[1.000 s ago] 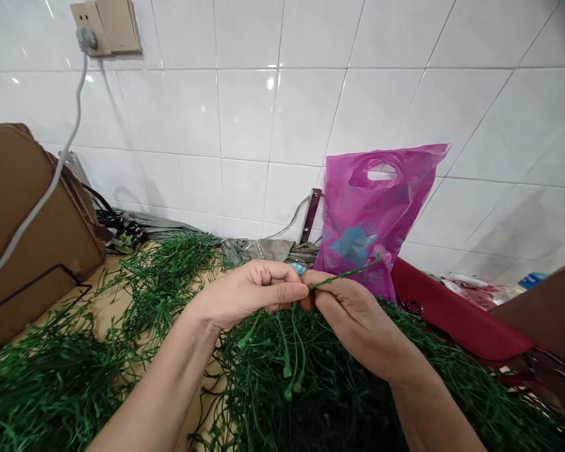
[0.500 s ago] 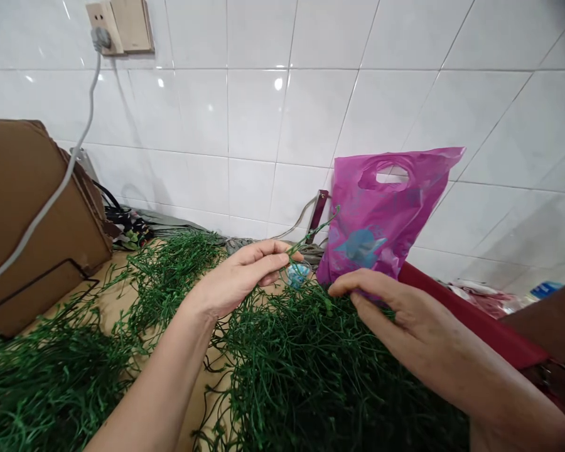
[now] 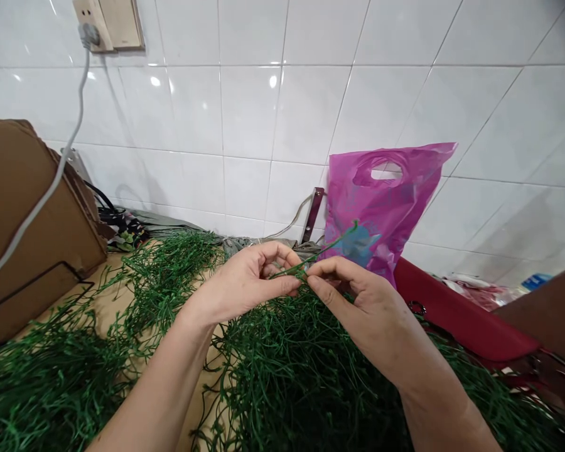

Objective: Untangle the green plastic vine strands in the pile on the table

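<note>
A thin green artificial-looking stem (image 3: 336,241) slants up to the right from between my hands, with a small knotted tip. My left hand (image 3: 252,276) holds its lower part, thumb and fingers closed round it. My right hand (image 3: 355,292) meets it there, thumb and forefinger pinched at the stem close to my left fingertips. Below both hands spreads a big heap of similar dark green stems (image 3: 311,370). The small blue-patterned container behind the fingers is almost wholly hidden.
More green stems lie in piles (image 3: 42,383) at the left on the tan tabletop (image 3: 200,402). A purple plastic bag (image 3: 381,207) leans at the tiled wall, beside a red bag (image 3: 471,320). A cardboard box (image 3: 32,213) and a grey cord (image 3: 70,138) stand left.
My right hand has moved left and up from the heap to the stem, its fingers now pinched beside my left hand. The stem has shifted slightly right and lower. The view has shifted a little.
</note>
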Demonstrator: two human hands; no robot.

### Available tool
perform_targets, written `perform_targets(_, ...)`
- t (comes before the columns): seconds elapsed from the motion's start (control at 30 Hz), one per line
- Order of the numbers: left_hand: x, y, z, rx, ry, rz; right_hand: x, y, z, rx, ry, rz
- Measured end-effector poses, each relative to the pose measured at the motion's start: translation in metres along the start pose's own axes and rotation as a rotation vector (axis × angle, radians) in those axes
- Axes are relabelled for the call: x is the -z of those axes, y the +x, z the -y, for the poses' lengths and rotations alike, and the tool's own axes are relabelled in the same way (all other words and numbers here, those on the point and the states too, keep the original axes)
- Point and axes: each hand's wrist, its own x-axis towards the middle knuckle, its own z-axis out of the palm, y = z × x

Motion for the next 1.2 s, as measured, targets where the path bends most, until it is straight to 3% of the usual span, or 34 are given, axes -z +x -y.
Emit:
perform_targets(0.17, 0.002, -0.002, 0.000, -0.023, 0.053, -0.029, 0.001, 0.002, -0.002, -0.016, 0.068, 0.005)
perform_targets(0.4, 0.004, -0.003, -0.004, -0.098, 0.249, -0.163, 0.002, 0.002, -0.004, -0.014, 0.099, 0.014)
perform_targets(0.63, 0.001, -0.001, -0.001, -0.101, 0.276, -0.093, 0.001, 0.003, -0.009, -0.002, 0.154, 0.050)
perform_targets(0.83, 0.000, -0.002, 0.001, -0.030, 0.165, -0.005, 0.003, 0.006, -0.012, -0.001, 0.167, 0.066)
perform_targets(1.03, -0.002, 0.001, 0.004, -0.053, 0.086, 0.077, 0.003, 0.008, -0.012, 0.027, 0.199, 0.110)
perform_targets(1.2, -0.001, 0.002, 0.005, 0.014, 0.034, 0.087, 0.007, 0.008, -0.016, -0.058, 0.246, 0.133)
